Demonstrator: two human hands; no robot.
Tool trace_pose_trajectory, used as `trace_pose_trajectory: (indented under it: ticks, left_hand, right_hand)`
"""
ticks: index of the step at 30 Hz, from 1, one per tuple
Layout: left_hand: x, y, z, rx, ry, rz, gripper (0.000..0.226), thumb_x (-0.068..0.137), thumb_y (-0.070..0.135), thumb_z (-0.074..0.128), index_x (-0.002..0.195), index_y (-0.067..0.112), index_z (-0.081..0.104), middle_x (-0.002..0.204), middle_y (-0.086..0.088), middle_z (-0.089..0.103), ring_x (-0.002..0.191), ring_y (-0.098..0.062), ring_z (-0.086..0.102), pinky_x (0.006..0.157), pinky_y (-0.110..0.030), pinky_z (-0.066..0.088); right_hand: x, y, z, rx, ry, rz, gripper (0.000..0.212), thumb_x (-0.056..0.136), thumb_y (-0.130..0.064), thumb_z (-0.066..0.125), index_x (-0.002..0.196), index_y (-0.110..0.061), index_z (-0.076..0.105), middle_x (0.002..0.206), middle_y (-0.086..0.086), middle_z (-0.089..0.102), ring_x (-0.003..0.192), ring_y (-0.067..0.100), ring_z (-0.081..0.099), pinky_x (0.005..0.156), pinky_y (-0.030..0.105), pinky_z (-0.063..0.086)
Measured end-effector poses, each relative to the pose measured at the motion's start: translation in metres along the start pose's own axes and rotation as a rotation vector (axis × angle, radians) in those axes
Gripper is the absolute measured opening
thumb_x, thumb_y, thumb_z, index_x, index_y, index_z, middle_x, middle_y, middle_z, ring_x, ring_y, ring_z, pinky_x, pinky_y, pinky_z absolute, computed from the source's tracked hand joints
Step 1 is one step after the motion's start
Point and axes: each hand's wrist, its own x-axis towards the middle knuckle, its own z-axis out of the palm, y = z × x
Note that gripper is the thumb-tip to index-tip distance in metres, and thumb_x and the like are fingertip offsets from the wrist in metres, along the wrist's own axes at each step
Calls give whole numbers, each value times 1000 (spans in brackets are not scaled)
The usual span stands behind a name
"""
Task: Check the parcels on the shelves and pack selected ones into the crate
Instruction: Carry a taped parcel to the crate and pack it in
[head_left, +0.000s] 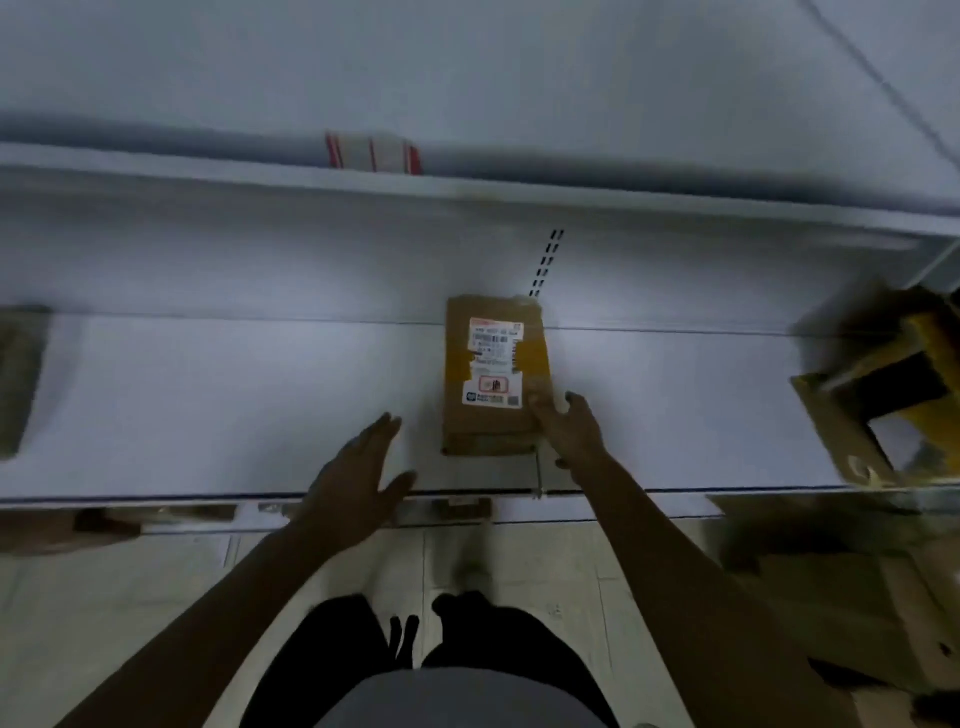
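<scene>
From my head camera, I'm at the checking step. The cardboard parcel (493, 374) lies flat mid-shelf (208, 405), shipping label (493, 364) up. Its long axis runs from the shelf's front edge toward the back, and the label's foot is toward me.

My right hand (569, 426) rests straight fingers on the parcel's near right corner (no real grip yet). My left hand (358, 467) hovers spread and empty over the front edge, clear of the parcel.

Next, I reckon, the left must close on the parcel's left side so I can lift it.
</scene>
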Motion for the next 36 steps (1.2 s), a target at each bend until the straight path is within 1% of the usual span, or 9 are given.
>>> trace_pose_trajectory:
  ticks: [6, 13, 16, 21, 24, 27, 30, 32, 36]
  left_hand:
    - [-25, 2, 13, -209, 149, -269, 61, 92, 28, 58, 145, 9, 35, 148, -10, 39, 134, -24, 40, 108, -32, 33]
    - [-51, -4, 28, -486, 308, -533, 64, 91, 38, 55, 147, 16, 33, 149, -4, 39, 133, -21, 42, 107, -38, 38]
    - [-67, -7, 18, -604, 410, -572, 54, 92, 45, 50, 141, 22, 43, 134, 4, 54, 123, -17, 52, 92, -24, 45]
    - [-121, -32, 4, -876, 698, -638, 31, 92, 40, 54, 121, 30, 57, 113, 13, 66, 103, -5, 63, 77, -10, 49]
    - [-162, -56, -10, -985, 805, -644, 38, 89, 42, 57, 126, 33, 50, 116, 18, 62, 103, 3, 60, 73, -7, 47]
    - [-213, -90, -34, -826, 872, -615, 52, 84, 62, 53, 131, 43, 44, 130, 17, 56, 117, -2, 54, 90, -25, 48]
    - [-274, -132, -66, -441, 930, -626, 76, 83, 78, 32, 147, 37, 28, 154, 8, 30, 143, -13, 24, 113, -47, 29]
    - [-315, -152, -92, -332, 1031, -652, 95, 76, 86, 24, 152, 28, 17, 160, 5, 11, 147, -11, 5, 118, -47, 17]
    - [-377, -171, -143, -148, 1161, -678, 98, 74, 87, 24, 151, 31, 6, 161, 2, -5, 148, -15, -3, 118, -43, 14]
  right_hand:
    - [31, -7, 24, 61, -168, 46, 35, 97, -39, 49, 121, -15, 56, 116, 13, 63, 89, 31, 67, 67, 42, 60]
    - [-9, -17, 58, -91, -310, -192, 36, 99, -37, 44, 127, -17, 54, 118, 4, 58, 103, 23, 58, 79, 40, 57]
    - [-51, -10, 87, -234, -423, -325, 37, 96, -43, 46, 119, -16, 58, 116, 5, 64, 103, 22, 61, 89, 47, 52]
    - [-119, -24, 134, -342, -479, -576, 24, 98, -32, 48, 115, -19, 59, 97, -7, 64, 80, -3, 58, 63, 14, 47]
    - [-157, -46, 173, -314, -588, -675, 23, 98, -30, 49, 116, -22, 60, 102, -7, 67, 88, 5, 64, 73, 23, 53]
    - [-199, -67, 218, -274, -699, -702, 15, 98, -29, 49, 107, -29, 62, 99, -11, 69, 87, 4, 67, 73, 23, 55]
    - [-246, -77, 273, -186, -866, -597, 15, 96, -31, 51, 100, -28, 66, 96, -12, 72, 86, 2, 69, 75, 21, 55]
    - [-276, -83, 315, -116, -1016, -462, 27, 92, -37, 53, 111, -24, 66, 108, -4, 73, 100, 14, 68, 86, 34, 55]
    - [-334, -96, 390, -3, -1316, -247, 44, 90, -36, 45, 130, -20, 55, 124, 6, 65, 117, 24, 60, 79, 30, 54]
